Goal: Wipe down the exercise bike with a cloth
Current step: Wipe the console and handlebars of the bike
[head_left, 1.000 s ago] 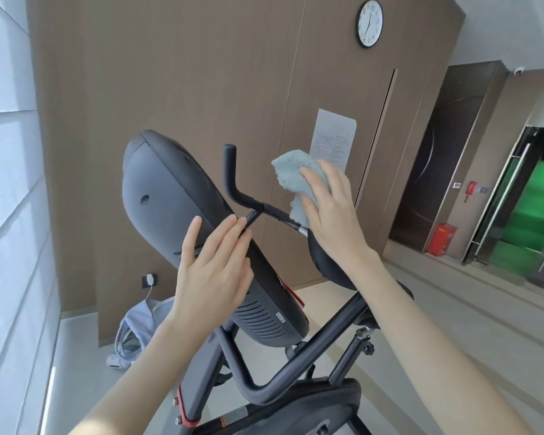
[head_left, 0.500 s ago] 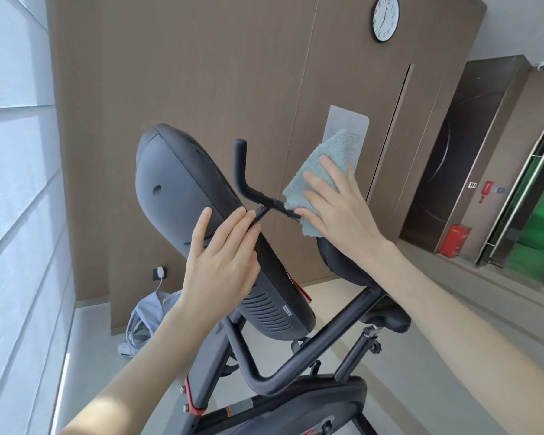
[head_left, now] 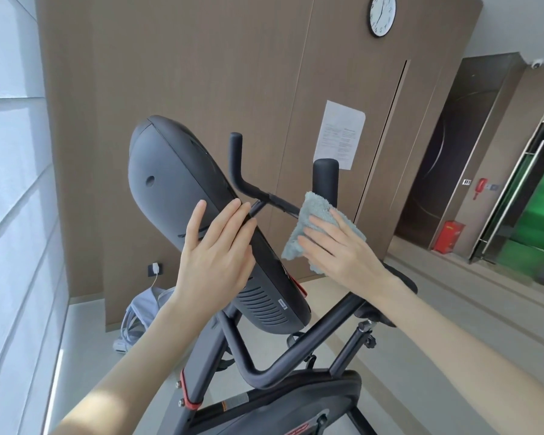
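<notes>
The black exercise bike (head_left: 296, 353) fills the centre, its oval console (head_left: 170, 189) tilted up to the left. My left hand (head_left: 214, 255) rests flat on the console's rear edge, fingers straight. A light blue-grey cloth (head_left: 311, 215) lies against the crossbar to the right of the console, just below the right handlebar grip (head_left: 325, 180). My right hand (head_left: 343, 249) presses on the cloth with spread, straight fingers. The left handlebar grip (head_left: 235, 158) stands bare above the crossbar.
A brown panelled wall stands close behind the bike, with a paper notice (head_left: 343, 136) on it. A grey backpack (head_left: 142, 312) lies on the floor below a wall charger (head_left: 154, 270). A red box (head_left: 448, 237) sits by a dark door at right.
My right hand has slid the cloth down off the right handlebar grip, which now shows uncovered, to the crossbar beside the console. My left hand has stayed on the console.
</notes>
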### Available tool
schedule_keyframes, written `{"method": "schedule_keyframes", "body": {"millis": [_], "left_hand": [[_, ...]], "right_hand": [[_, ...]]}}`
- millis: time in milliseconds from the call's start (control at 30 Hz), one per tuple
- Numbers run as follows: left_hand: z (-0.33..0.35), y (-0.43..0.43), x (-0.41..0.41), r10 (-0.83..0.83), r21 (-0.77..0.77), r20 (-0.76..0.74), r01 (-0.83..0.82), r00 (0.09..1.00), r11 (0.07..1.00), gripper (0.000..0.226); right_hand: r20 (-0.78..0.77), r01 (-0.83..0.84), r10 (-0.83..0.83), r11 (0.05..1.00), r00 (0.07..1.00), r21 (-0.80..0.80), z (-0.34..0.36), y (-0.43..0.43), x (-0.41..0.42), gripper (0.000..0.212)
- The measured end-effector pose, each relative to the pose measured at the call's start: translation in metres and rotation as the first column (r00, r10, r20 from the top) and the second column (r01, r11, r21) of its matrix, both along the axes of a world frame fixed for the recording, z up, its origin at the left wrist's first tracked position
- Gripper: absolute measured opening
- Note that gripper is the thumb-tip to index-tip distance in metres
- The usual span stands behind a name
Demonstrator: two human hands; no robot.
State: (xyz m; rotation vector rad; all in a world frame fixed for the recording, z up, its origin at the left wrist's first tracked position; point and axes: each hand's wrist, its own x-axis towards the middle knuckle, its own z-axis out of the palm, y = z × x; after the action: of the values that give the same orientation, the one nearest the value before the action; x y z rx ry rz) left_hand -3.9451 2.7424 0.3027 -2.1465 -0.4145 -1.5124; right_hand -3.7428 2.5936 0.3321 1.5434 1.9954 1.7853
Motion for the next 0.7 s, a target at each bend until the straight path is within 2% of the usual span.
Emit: {"method": "schedule_keyframes", "body": {"millis": [133, 233, 367, 700], "left_hand": [[0.000, 0.002, 0.000, 0.009, 0.006, -0.005, -0.009, 1.000, 1.000, 0.033], [-0.001, 0.003, 0.001, 0.012, 0.009, -0.007, -0.012, 1.000, 1.000, 0.033], [-0.001, 0.002, 0.003, 0.017, 0.005, 0.001, -0.017, 1.000, 1.000, 0.032], [-0.001, -0.001, 0.001, 0.013, -0.008, -0.006, -0.013, 1.000, 1.000, 0.030]], "right_hand": [[-0.029, -0.059, 0.064, 0.990, 0.998, 0.124, 0.046, 0.018, -0.007, 0.020], [-0.100, -0.022, 0.040, 0.985, 0.994, 0.173, 0.065, 0.027, -0.010, 0.023], [-0.167, 0.042, -0.023, 0.993, 0.986, 0.108, 0.050, 0.024, -0.009, 0.022], [-0.075, 0.046, -0.047, 0.999, 0.996, -0.004, -0.026, -0.005, 0.007, 0.022]]}}
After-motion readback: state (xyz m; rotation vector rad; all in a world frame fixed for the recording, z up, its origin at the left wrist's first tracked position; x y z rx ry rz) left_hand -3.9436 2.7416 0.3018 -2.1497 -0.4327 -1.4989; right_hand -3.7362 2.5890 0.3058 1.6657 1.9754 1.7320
